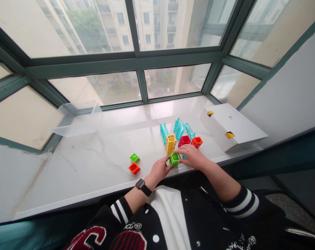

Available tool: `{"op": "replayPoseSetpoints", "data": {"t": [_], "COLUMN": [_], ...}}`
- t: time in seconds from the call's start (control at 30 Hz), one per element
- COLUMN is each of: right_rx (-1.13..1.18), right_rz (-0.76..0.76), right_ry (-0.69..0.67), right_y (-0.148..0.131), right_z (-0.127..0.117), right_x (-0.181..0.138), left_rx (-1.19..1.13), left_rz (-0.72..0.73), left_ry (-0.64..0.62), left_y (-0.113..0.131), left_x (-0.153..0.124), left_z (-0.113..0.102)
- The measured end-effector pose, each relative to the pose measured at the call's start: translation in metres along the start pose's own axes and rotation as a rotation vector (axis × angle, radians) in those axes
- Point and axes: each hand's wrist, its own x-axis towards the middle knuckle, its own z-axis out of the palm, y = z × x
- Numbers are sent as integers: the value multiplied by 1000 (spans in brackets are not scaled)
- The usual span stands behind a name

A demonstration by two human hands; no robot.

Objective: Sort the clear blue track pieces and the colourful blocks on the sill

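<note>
At the front of the sill, a short stack of green toy blocks (174, 159) stands between my two hands. My left hand (160, 168) closes on its left side with thumb and fingers. From the right, my right hand (192, 157) has fingers curled at the top and right side of the same stack. Just behind it rises a stack of yellow blocks (170, 144). Red blocks (184, 140) and orange blocks (196, 142) stand beyond my right hand. A small blue piece (184, 157) is partly hidden under that hand.
Clear turquoise track pieces (179, 128) lie behind the stacks. A loose green block (134, 158) and an orange block (134, 168) sit to the left. A clear plastic bin (79, 121) is at the back left, a white box (233, 125) at the right, windows behind.
</note>
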Motion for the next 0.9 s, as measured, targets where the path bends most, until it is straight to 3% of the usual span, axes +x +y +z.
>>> {"op": "replayPoseSetpoints", "data": {"t": [0.3, 0.47, 0.63, 0.77, 0.9], "right_rx": [4, -3, -6, 0, 1], "right_rz": [-10, -4, -12, -21, -25], "right_ry": [3, -3, -2, -11, -18], "right_y": [1, 0, -1, 0, 1], "right_z": [0, -1, -2, -3, -3], "right_x": [0, -1, -2, -2, -1], "left_rx": [-2, -4, -12, 110, 168], "left_rz": [-15, 28, 85, 42, -72], "left_ry": [-12, -6, 229, 491, 597], "left_y": [5, 0, -22, -55, -90], "left_x": [1, -4, -28, -58, -90], "left_z": [-3, -17, -56, -94, -111]}}
